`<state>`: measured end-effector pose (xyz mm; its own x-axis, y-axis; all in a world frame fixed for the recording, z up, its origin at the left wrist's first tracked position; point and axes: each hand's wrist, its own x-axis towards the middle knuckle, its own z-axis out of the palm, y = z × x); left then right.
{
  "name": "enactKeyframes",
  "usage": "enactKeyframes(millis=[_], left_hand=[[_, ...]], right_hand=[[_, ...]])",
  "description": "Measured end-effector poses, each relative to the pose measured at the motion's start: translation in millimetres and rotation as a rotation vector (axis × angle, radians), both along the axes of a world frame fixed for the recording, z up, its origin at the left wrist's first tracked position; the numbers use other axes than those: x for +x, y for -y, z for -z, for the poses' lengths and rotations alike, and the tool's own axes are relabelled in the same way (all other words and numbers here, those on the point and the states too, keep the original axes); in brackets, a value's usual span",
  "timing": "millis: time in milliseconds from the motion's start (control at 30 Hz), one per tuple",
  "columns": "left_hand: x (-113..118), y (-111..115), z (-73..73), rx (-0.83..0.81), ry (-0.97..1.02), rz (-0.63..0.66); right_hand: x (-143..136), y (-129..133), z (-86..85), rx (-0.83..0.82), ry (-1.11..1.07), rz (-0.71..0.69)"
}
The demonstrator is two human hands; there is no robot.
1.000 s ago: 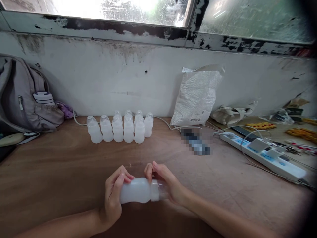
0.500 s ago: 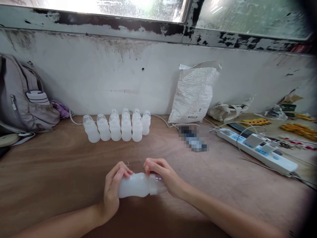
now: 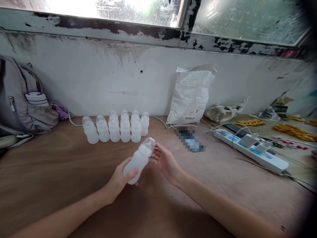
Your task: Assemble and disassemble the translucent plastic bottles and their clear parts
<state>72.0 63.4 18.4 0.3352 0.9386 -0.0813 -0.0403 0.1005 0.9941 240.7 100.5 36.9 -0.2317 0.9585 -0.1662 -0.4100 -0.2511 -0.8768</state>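
Leaning rightward: frosted white bottle (image 3: pixel 139 162), waisted, clear domed cap (image 3: pixel 149 142)

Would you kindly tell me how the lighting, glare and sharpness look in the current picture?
Head view: glare washes out the left window pane; a soft shadow darkens the table nearest the camera; the bottle in the left hand looks fairly sharp; a pixelated patch hides detail; the right edge fades into dark blur.
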Motion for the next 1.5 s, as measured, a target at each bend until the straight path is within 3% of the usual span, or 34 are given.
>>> enactKeyframes(millis=[100, 200, 333, 533, 667, 1200, 1500], left_hand=[[0, -1, 4.0, 0.152, -0.106, -0.098], [-2, 3, 7.6, 0.331, -0.294, 0.01], [-7, 8, 15.1, 0.515, -0.552, 0.122], [-14, 2, 26.7, 0.711, -0.862, 0.144], [-16, -1, 29.5, 0.701, -0.965, 0.141], [-12, 8, 20.0, 0.772, -1.151, 0.168], [-15, 11, 23.1, 0.819, -1.094, 0.099]], right_hand=[[-8, 10, 13.2, 0.166, 0.15, -0.158], [-12, 18, 22.9, 0.345, 0.292, -0.202], [-9, 18, 30.5, 0.448, 0.416, -0.171], [-2, 7, 35.6, 0.815, 0.86, -0.015], [-1, -4, 40.3, 0.798, 0.936, -0.016], [-5, -65, 55.2, 0.692, 1.074, 0.295], [-7, -70, 59.9, 0.694, 1.013, 0.338]])
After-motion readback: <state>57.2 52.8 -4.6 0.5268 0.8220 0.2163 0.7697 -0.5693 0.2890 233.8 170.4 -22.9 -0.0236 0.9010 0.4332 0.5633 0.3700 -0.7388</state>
